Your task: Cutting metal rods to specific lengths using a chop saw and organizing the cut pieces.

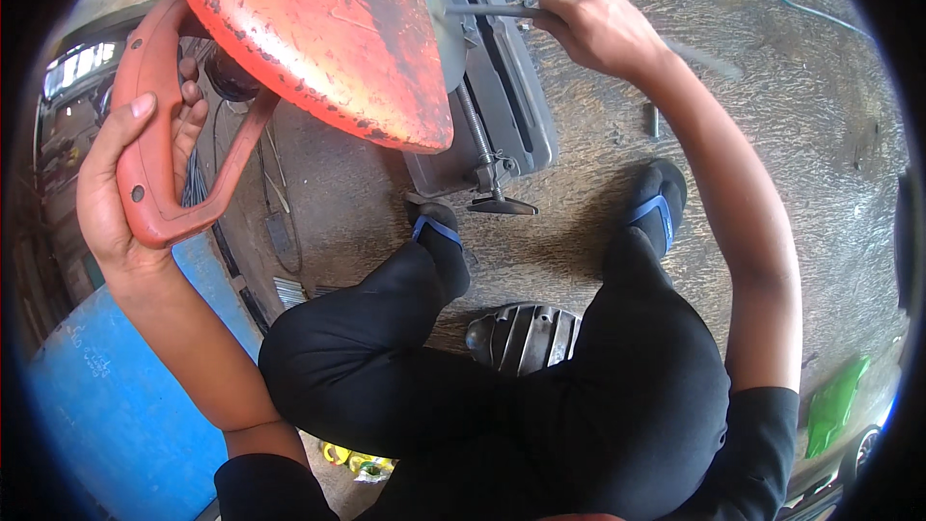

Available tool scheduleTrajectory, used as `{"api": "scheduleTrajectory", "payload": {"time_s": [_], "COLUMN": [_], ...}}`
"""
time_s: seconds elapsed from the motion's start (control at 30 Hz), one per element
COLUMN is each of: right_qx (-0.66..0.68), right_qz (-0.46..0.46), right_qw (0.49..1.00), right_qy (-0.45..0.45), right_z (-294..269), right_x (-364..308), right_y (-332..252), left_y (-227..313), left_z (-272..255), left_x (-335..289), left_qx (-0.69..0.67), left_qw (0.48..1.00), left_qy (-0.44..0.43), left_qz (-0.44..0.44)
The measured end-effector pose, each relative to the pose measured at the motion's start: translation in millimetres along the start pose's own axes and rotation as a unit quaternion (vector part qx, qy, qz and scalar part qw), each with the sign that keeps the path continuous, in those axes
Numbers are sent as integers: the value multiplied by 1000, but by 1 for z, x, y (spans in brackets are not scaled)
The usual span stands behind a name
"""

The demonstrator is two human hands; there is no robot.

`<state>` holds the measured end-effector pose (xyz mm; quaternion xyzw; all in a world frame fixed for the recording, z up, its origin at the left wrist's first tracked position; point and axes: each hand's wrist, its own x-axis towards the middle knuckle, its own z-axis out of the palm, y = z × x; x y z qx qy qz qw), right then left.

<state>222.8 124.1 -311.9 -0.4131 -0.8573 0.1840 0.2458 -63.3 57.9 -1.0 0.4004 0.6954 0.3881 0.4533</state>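
My left hand [108, 195] is wrapped around the red D-shaped handle [154, 150] of a cut-off saw, thumb on the near side and fingertips coming around behind. The saw's worn red guard [318, 43] covers most of its grey disc [449, 43]. My right hand [600, 34] grips a thin grey metal rod [494, 11], whose left end reaches the disc's edge; whether they touch I cannot tell. Past my right wrist a blurred grey length continues to the right. Below the guard lies the saw's grey base [526, 121] with its threaded clamp screw [473, 121] and a black T-handle [503, 205].
A short metal piece [654, 121] lies on the rough floor near my right foot. Between my legs is a finned metal part [526, 342]. A blue panel [135, 386] stands at left, a green object [835, 405] at right. A thin cable [801, 6] crosses the upper right.
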Motion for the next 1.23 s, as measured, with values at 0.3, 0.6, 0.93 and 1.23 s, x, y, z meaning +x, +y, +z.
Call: {"api": "scheduleTrajectory", "payload": {"time_s": [0.3, 0.6, 0.93, 1.23], "right_qx": [105, 102, 29, -103], "right_qz": [95, 13, 14, -49], "right_qw": [990, 994, 998, 991], "right_qy": [-12, 48, 57, 74], "right_z": [12, 22, 15, 8], "right_x": [-24, -25, -25, -20], "right_y": [-21, -23, -27, -23], "left_y": [-2, -3, -2, -3], "left_z": [9, 6, 11, 10], "left_x": [-4, -3, -4, -3], "left_qx": [-18, -20, 1, 9], "left_qw": [1000, 1000, 1000, 1000], "left_qy": [19, 17, 19, 24], "left_qz": [-2, -2, 4, 10]}}
